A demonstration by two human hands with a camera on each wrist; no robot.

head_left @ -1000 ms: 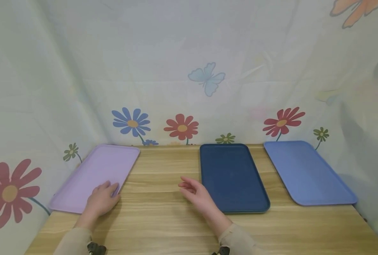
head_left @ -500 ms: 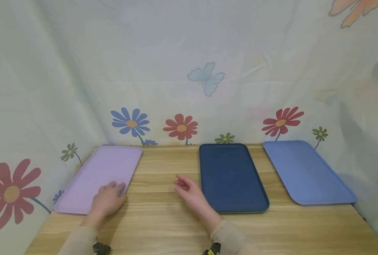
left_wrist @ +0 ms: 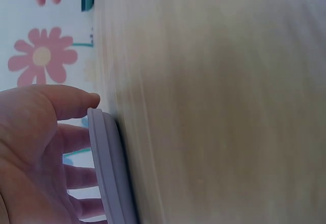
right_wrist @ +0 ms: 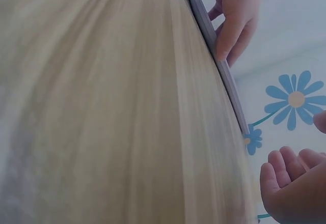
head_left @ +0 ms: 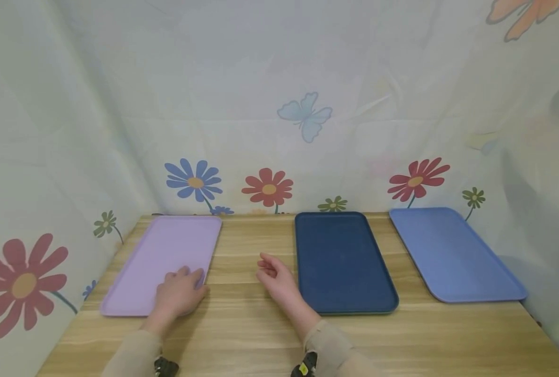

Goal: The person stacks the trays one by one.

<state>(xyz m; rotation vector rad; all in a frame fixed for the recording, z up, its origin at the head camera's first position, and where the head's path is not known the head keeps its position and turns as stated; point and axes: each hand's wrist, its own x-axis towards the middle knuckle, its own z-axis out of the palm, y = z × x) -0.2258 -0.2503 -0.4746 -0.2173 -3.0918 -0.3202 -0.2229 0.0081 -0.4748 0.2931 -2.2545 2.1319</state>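
Note:
A light purple tray [head_left: 171,251] lies on the left of the wooden table. My left hand [head_left: 178,296] holds its right edge near the front, thumb at the rim and fingers over the tray's inner surface. In the left wrist view, the pale rim [left_wrist: 109,168] runs beside the thumb [left_wrist: 76,101]. My right hand [head_left: 277,277] hovers left of a dark blue tray [head_left: 345,262], its fingers loosely curled and holding nothing. The right wrist view also shows the left hand [right_wrist: 237,20] at the purple tray's rim [right_wrist: 232,91].
A lighter blue tray [head_left: 454,256] lies at the far right, slightly angled. Wooden tabletop [head_left: 242,335] shows between the purple and dark blue trays. A white curtain [head_left: 242,104] printed with flowers and a butterfly hangs behind and at both sides.
My left hand has slid the purple tray to the right along the table, and the tray now lies straighter. My right hand has shifted slightly left and away from me. Both blue trays stay put.

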